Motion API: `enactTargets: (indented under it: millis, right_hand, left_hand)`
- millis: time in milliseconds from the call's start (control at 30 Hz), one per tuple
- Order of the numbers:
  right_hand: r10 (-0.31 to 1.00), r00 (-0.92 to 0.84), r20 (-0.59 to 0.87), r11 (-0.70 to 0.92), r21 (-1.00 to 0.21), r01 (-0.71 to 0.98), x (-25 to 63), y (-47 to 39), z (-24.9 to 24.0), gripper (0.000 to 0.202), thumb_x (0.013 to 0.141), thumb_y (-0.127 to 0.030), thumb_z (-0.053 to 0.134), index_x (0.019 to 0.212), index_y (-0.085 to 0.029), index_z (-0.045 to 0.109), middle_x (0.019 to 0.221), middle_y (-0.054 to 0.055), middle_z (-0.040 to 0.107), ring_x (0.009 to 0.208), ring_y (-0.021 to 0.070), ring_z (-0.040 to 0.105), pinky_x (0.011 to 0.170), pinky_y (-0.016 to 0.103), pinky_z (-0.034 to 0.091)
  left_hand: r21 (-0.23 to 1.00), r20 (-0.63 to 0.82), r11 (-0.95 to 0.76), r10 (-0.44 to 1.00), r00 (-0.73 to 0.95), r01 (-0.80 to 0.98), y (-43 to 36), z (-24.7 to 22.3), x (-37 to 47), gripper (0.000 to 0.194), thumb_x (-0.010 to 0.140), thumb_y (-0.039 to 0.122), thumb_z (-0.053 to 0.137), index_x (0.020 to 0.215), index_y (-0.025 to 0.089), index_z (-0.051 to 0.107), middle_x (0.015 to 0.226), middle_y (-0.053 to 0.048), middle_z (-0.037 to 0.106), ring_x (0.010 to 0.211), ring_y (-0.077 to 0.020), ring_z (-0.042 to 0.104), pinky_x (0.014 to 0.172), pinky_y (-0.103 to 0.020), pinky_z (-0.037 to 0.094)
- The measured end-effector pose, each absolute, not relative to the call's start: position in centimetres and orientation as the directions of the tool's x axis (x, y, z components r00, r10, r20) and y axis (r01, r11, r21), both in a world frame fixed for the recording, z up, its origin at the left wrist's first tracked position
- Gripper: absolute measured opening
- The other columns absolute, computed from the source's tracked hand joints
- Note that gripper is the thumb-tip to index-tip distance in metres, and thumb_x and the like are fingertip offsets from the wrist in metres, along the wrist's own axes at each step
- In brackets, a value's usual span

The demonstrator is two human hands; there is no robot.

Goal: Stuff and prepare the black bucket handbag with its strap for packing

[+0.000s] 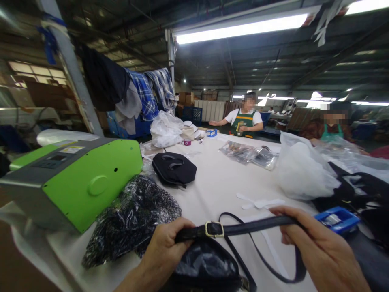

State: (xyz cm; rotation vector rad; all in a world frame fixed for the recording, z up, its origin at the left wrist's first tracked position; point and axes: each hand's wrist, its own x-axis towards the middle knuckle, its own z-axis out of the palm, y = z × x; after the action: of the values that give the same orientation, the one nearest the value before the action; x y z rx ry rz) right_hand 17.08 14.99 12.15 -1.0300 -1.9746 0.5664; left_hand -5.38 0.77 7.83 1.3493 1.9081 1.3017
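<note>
Between my two hands a black strap [249, 227] with a gold-toned buckle [214, 229] is stretched sideways above the table. My left hand [166, 247] is closed round the strap just left of the buckle. The strap's right part is pinched between the thumb and fingers of my right hand [316, 239], and its loose length hangs down in a loop. Below the strap, close to my left hand, is a shiny black bag [209, 261], partly cut off by the lower edge. White paper strips [258, 202] lie on the table beyond the strap.
A green and grey machine [94, 182] stands at left, with crumpled black-and-clear plastic [136, 215] beside it. On the white table [209, 190] are a black octagonal bag [174, 168], flat plastic packets [243, 152], a white plastic bag [304, 170] and a blue tray [337, 219]. Two people are across the table.
</note>
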Motion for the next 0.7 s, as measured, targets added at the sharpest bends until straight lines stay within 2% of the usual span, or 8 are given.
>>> enactTargets:
  millis: [67, 167, 267, 333, 433, 533, 600, 700]
  right_hand:
    - [0.856, -0.261, 0.447, 0.517, -0.742, 0.426, 15.5, 16.5, 15.1, 0.032, 0.071, -0.038, 0.048, 0.086, -0.021, 0.070, 0.047, -0.001, 0.057, 0.043, 0.0161, 0.055, 0.043, 0.024, 0.043]
    - [0.828, -0.248, 0.502, 0.557, -0.789, 0.260, 10.8, 17.0, 18.2, 0.036, 0.070, -0.044, 0.050, 0.088, -0.020, 0.070, 0.048, -0.004, 0.049, 0.044, 0.0135, 0.044, 0.043, 0.024, 0.034]
    - [0.830, -0.366, 0.421, 0.444, -0.896, -0.023, 5.7, 16.3, 19.5, 0.027, 0.066, -0.042, 0.056, 0.075, -0.020, 0.068, 0.052, -0.005, 0.045, 0.052, 0.0120, 0.040, 0.049, 0.024, 0.032]
    - [0.810, -0.492, 0.318, 0.301, -0.946, -0.118, 2.8, 15.5, 19.5, 0.022, 0.065, -0.039, 0.056, 0.067, -0.018, 0.063, 0.051, -0.005, 0.042, 0.052, 0.0112, 0.038, 0.050, 0.024, 0.032]
    - [0.747, -0.631, 0.208, 0.146, -0.978, -0.150, -0.4, 14.0, 18.9, 0.021, 0.066, -0.036, 0.052, 0.065, -0.016, 0.060, 0.052, -0.005, 0.039, 0.050, 0.0100, 0.039, 0.049, 0.023, 0.034]
    - [0.679, -0.724, 0.119, 0.024, -0.990, -0.141, -2.3, 12.4, 17.9, 0.022, 0.068, -0.036, 0.052, 0.070, -0.016, 0.060, 0.058, -0.005, 0.040, 0.051, 0.0097, 0.040, 0.047, 0.022, 0.035]
    - [0.653, -0.754, 0.073, -0.018, -0.994, -0.112, -2.9, 11.6, 17.2, 0.025, 0.069, -0.040, 0.054, 0.071, -0.016, 0.061, 0.059, -0.004, 0.039, 0.052, 0.0102, 0.040, 0.045, 0.021, 0.032]
    - [0.656, -0.754, 0.041, -0.038, -0.995, -0.088, -3.5, 10.8, 16.3, 0.028, 0.070, -0.044, 0.056, 0.068, -0.016, 0.061, 0.059, -0.002, 0.042, 0.053, 0.0121, 0.042, 0.045, 0.022, 0.031]
  left_hand:
    - [0.900, 0.100, 0.062, 0.934, -0.343, 0.431, 1.4, 7.8, -5.3, 0.018, 0.072, 0.029, 0.059, 0.063, 0.015, 0.064, 0.052, 0.003, 0.047, 0.051, -0.0107, 0.040, 0.047, -0.021, 0.027]
    - [0.957, 0.054, 0.040, 0.949, -0.311, 0.287, 2.5, 7.9, -5.4, 0.028, 0.068, 0.036, 0.065, 0.053, 0.014, 0.057, 0.047, 0.005, 0.036, 0.046, -0.0083, 0.032, 0.043, -0.021, 0.021]
    - [1.000, 0.030, -0.028, 0.909, -0.415, 0.010, 3.7, 8.1, -6.0, 0.034, 0.068, 0.046, 0.065, 0.065, 0.013, 0.060, 0.041, 0.006, 0.039, 0.038, -0.0075, 0.033, 0.039, -0.021, 0.021]
    - [0.991, 0.034, -0.099, 0.848, -0.529, -0.093, 4.5, 8.1, -6.5, 0.040, 0.068, 0.050, 0.065, 0.078, 0.012, 0.061, 0.039, 0.007, 0.039, 0.034, -0.0068, 0.029, 0.037, -0.020, 0.020]
    - [0.974, 0.090, -0.198, 0.780, -0.619, -0.107, 5.7, 7.8, -7.2, 0.047, 0.059, 0.046, 0.074, 0.089, 0.011, 0.062, 0.040, 0.010, 0.036, 0.035, -0.0056, 0.026, 0.037, -0.020, 0.020]
    - [0.974, 0.157, -0.223, 0.759, -0.633, -0.026, 6.7, 7.2, -7.9, 0.043, 0.049, 0.034, 0.080, 0.082, 0.011, 0.065, 0.043, 0.010, 0.035, 0.041, -0.0063, 0.030, 0.042, -0.021, 0.023]
    - [0.976, 0.171, -0.216, 0.726, -0.667, 0.015, 7.0, 6.9, -8.4, 0.038, 0.048, 0.026, 0.081, 0.079, 0.011, 0.065, 0.045, 0.009, 0.037, 0.045, -0.0076, 0.033, 0.045, -0.021, 0.026]
    - [0.971, 0.201, -0.231, 0.684, -0.702, 0.053, 6.5, 6.7, -9.2, 0.033, 0.054, 0.024, 0.081, 0.081, 0.014, 0.065, 0.051, 0.006, 0.049, 0.052, -0.0115, 0.045, 0.050, -0.023, 0.037]
